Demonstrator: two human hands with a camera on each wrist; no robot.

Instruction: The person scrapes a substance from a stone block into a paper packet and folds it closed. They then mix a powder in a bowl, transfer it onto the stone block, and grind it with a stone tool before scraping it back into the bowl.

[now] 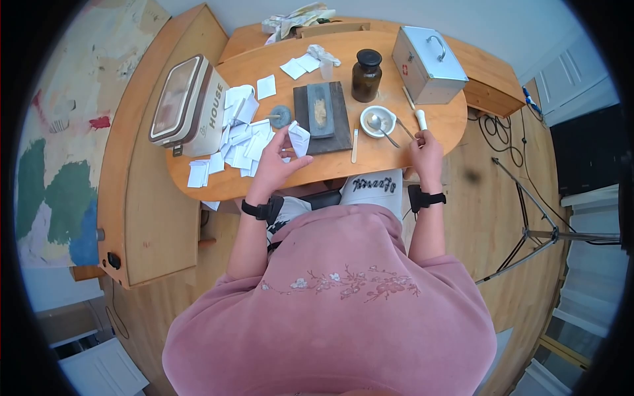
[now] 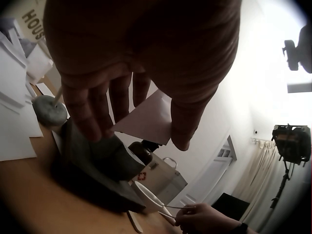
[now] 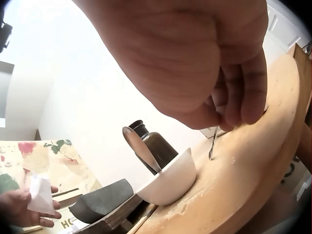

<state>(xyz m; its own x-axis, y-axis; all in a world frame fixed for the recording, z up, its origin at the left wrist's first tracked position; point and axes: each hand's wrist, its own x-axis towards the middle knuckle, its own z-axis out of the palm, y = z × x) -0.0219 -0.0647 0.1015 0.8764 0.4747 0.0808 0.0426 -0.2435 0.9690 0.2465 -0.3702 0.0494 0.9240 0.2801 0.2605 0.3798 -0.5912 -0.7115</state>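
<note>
My left hand (image 1: 276,165) pinches a folded white paper packet (image 1: 299,140) between thumb and fingers, above the table's front edge; the left wrist view shows the paper (image 2: 146,119) against the thumb. My right hand (image 1: 427,157) grips a thin metal tool (image 1: 405,129), whose narrow end (image 3: 211,152) hangs over the wood in the right wrist view. Left of that hand stands a white bowl (image 1: 367,129) with a spoon (image 1: 374,123) in it. A white pestle (image 1: 421,119) lies just beyond the right hand.
Folded papers (image 1: 241,142) are heaped at left beside a HOUSE box (image 1: 198,125) and a grey disc (image 1: 281,113). A grey trough (image 1: 321,92) sits on a dark board (image 1: 340,142). A wooden stick (image 1: 354,146), brown jar (image 1: 365,82) and metal case (image 1: 429,72) stand or lie right.
</note>
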